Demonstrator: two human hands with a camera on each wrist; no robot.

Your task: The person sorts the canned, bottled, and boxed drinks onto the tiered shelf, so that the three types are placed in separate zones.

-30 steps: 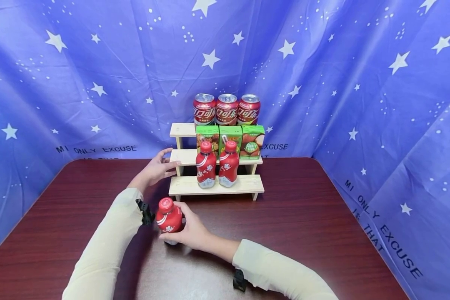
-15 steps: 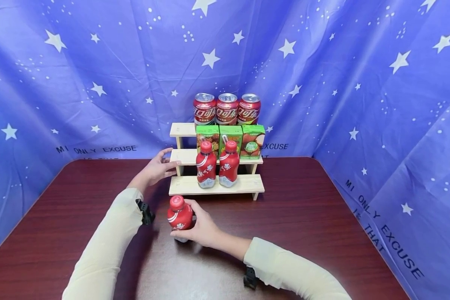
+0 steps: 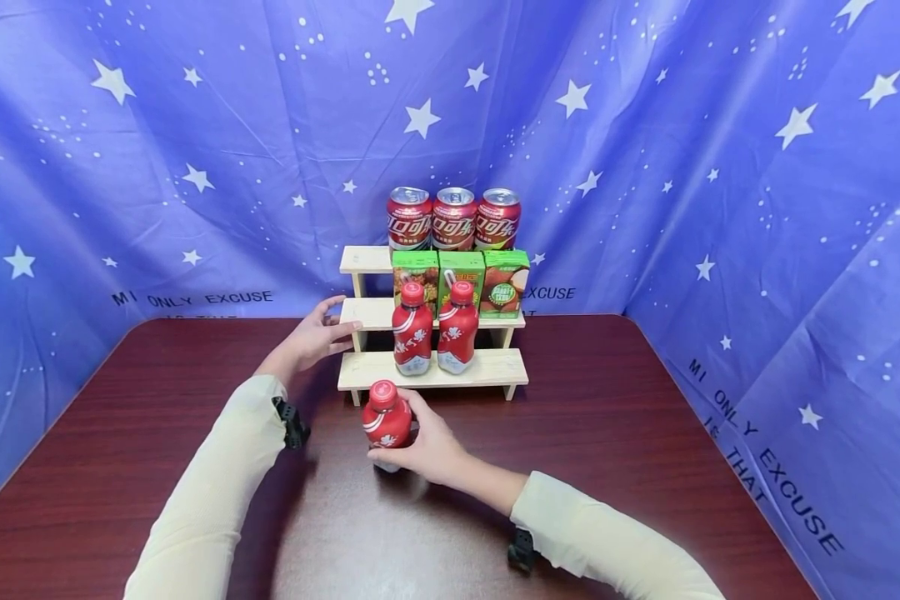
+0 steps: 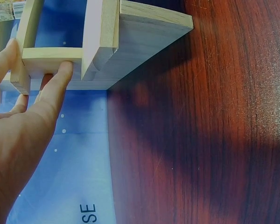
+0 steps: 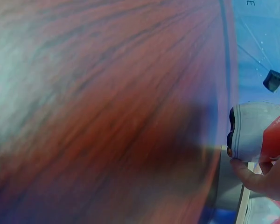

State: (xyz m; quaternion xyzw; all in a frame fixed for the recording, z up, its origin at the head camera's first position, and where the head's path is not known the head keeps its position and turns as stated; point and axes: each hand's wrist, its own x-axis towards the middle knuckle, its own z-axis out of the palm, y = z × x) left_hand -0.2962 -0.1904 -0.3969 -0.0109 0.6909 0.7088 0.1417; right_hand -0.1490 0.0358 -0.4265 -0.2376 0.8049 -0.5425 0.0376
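My right hand (image 3: 435, 446) grips a red drink bottle (image 3: 387, 425) with a red cap and a pale base. It is held over the table in front of the wooden tiered shelf (image 3: 495, 367); in the right wrist view the bottle's pale base (image 5: 249, 133) shows. At the shelf's left end, my left hand (image 3: 311, 337) holds the middle step, its fingers on either side of the board in the left wrist view. Two matching bottles, a left one (image 3: 412, 333) and a right one (image 3: 457, 333), stand upright on the lowest step.
Green drink cartons (image 3: 504, 287) stand in a row on the middle step. On the top step are red cola cans (image 3: 453, 221). A dark red wood-grain table (image 3: 607, 467) lies below, and a blue starry curtain (image 3: 630, 250) hangs behind.
My right hand has carried the bottle to the right and slightly toward the shelf. The left hand has stayed at the shelf's end.
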